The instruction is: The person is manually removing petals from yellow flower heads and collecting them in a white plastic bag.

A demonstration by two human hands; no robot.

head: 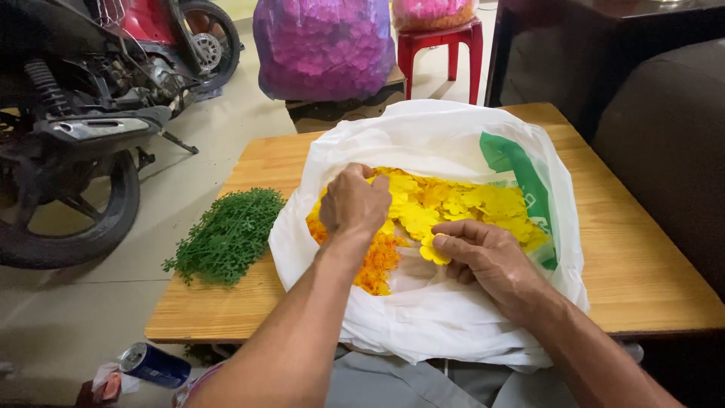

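A white plastic bag [423,136] lies open on a low wooden table [642,249]. Inside is a heap of yellow artificial flower petals [461,204], with orange ones [377,264] at the lower left. My left hand [353,202] reaches into the bag with its fingers curled down into the yellow petals. My right hand [487,253] rests at the near side of the heap and pinches a small yellow petal [433,252] between thumb and fingers.
A pile of green artificial sprigs [226,234] lies on the table's left edge. A motorbike [83,113] stands on the floor at left. Behind are a purple bag [325,45] and a red stool [442,45]. A drink can [155,365] lies on the floor.
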